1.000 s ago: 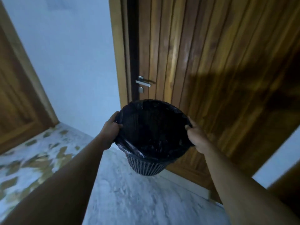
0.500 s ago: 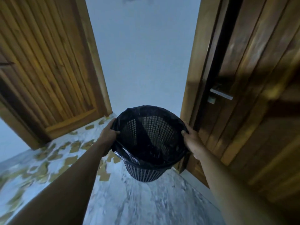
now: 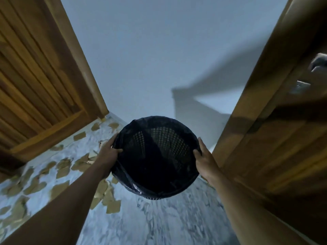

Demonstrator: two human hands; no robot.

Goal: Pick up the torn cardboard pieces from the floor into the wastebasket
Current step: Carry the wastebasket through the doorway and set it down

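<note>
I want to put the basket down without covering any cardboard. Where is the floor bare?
Bare marble floor lies just below the wastebasket, between the forearms, running toward the right-hand door. The left side is crowded: torn cardboard pieces litter the floor from the left door to under the left hand. The right hand holds the opposite rim.

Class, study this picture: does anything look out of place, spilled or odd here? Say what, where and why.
Torn cardboard pieces litter the marble floor on the left, toward the wooden door; scraps don't belong there. The wastebasket, held at its rim by the left hand and right hand, looks empty.
</note>
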